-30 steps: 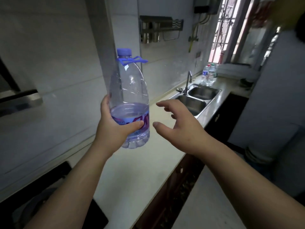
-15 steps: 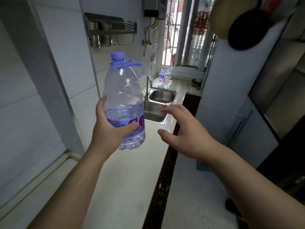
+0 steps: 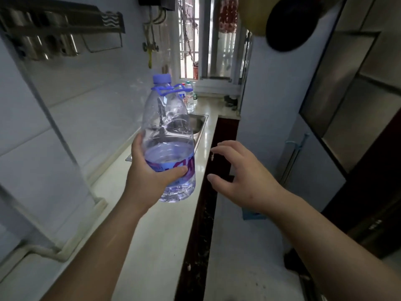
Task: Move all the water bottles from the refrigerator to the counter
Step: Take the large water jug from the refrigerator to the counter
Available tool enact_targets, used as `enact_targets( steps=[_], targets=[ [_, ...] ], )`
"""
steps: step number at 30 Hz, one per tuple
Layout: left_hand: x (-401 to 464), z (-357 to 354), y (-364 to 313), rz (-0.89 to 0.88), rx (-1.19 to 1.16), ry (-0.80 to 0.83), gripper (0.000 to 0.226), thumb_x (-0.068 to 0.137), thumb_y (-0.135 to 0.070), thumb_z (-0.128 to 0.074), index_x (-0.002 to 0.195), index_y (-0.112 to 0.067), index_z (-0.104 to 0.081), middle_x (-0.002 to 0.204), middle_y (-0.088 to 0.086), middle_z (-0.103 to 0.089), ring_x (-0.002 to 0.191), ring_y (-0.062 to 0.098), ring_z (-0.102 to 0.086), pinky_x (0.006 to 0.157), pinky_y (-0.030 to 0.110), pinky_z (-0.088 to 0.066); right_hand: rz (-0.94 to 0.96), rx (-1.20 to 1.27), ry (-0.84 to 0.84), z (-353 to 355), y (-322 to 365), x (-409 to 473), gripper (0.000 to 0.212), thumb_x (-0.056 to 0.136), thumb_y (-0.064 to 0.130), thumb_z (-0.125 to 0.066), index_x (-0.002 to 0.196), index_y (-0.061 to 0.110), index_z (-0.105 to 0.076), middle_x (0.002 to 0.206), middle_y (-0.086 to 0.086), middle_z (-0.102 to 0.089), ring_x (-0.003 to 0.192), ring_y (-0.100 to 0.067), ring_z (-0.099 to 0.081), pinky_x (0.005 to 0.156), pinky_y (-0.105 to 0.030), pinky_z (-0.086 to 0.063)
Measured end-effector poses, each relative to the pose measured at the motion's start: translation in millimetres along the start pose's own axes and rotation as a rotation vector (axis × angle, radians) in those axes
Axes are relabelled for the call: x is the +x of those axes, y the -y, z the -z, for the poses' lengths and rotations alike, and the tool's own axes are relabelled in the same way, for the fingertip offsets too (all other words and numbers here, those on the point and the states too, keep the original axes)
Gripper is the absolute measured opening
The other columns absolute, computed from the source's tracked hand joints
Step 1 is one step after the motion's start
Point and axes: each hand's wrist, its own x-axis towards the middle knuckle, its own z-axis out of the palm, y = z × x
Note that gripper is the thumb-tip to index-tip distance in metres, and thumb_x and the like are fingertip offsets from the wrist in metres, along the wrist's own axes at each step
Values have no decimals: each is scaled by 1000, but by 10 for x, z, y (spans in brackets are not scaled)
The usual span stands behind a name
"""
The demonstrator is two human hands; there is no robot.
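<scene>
A large clear water bottle with a blue cap, blue carry handle and purple label is held upright above the pale counter. It is less than half full. My left hand grips its lower part, thumb across the label. My right hand hovers to the right of the bottle over the counter's front edge, fingers spread and loosely bent, holding nothing. Two small water bottles stand on the counter at the far end, beyond the sink, partly hidden by the big bottle.
A steel sink is set into the counter behind the bottle. A metal rack hangs on the tiled wall at upper left. A white refrigerator stands to the right, across a narrow floor strip. A window closes the far end.
The view has turned right and moved along the counter toward the sink. The bottle stays in my left hand; my right hand remains beside it, empty.
</scene>
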Motion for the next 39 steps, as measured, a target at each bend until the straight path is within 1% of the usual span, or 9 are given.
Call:
enact_targets(
  steps=[4, 9, 14, 19, 22, 25, 31, 36, 39],
  targets=[
    [399, -448, 112, 20, 25, -18, 120, 43, -41, -93, 142, -50, -25, 133, -15, -52, 117, 10, -59, 99, 44, -51, 7, 3, -7, 34, -585, 320, 58, 83, 47, -64, 136, 29, -46, 142, 13, -38, 129, -7, -38, 103, -31, -40],
    [1020, -1207, 140, 5, 56, -2, 111, 59, -20, -93, 143, -47, -26, 137, -10, -48, 116, 6, -57, 99, 38, -52, -7, -40, -1, 248, -1418, 735, 62, 85, 48, -63, 139, 27, -44, 144, 11, -38, 130, -8, -36, 104, -25, -35],
    [1599, -1952, 154, -4, 65, 9, 115, 46, -40, -95, 138, -53, -28, 138, -9, -50, 120, 15, -57, 97, 46, -52, -21, -34, 6, 555, -2164, 1151, 62, 86, 47, -63, 140, 24, -44, 146, 8, -38, 131, -10, -36, 103, -24, -34],
    [2034, -2506, 176, -34, 65, 29, 109, 47, -40, -94, 130, -65, -28, 141, -11, -45, 123, 18, -54, 97, 45, -53, -24, -12, -10, 784, -2734, 1500, 61, 86, 45, -64, 140, 23, -44, 144, 9, -38, 128, -7, -36, 99, -17, -28],
    [2268, -2707, 243, -40, 74, 24, 108, 54, -31, -95, 131, -63, -27, 140, -13, -42, 124, 17, -52, 94, 37, -53, -20, 3, -12, 830, -2995, 1685, 60, 87, 45, -63, 140, 23, -44, 144, 10, -37, 129, -6, -35, 99, -17, -27],
    [2530, -2822, 337, -33, 76, 22, 108, 58, -19, -93, 134, -58, -28, 134, -12, -45, 122, 18, -53, 95, 43, -54, -17, 23, 1, 810, -3233, 1927, 60, 87, 46, -63, 140, 25, -43, 145, 11, -35, 131, -6, -34, 101, -20, -29],
    [3165, -2934, 690, -1, 85, 0, 112, 57, -17, -93, 140, -52, -26, 134, -10, -43, 120, 19, -53, 95, 46, -54, 1, 40, 8, 540, -3595, 2629, 59, 86, 47, -63, 139, 28, -44, 144, 11, -36, 130, -7, -36, 104, -29, -37],
    [3950, -3091, 1209, -1, 78, -25, 111, 55, -21, -96, 135, -54, -27, 138, -10, -42, 120, 16, -52, 85, 27, -52, -12, 41, 45, 192, -4063, 3346, 57, 85, 48, -62, 137, 31, -44, 142, 15, -37, 126, -3, -37, 98, -19, -33],
    [4505, -3188, 1492, 23, 68, -31, 115, 55, -23, -96, 143, -45, -26, 136, -13, -44, 117, 7, -52, 91, 26, -50, -55, 62, 78, 23, -4356, 3833, 56, 85, 47, -63, 136, 31, -45, 140, 15, -38, 124, -1, -38, 96, -16, -31]
  ],
)
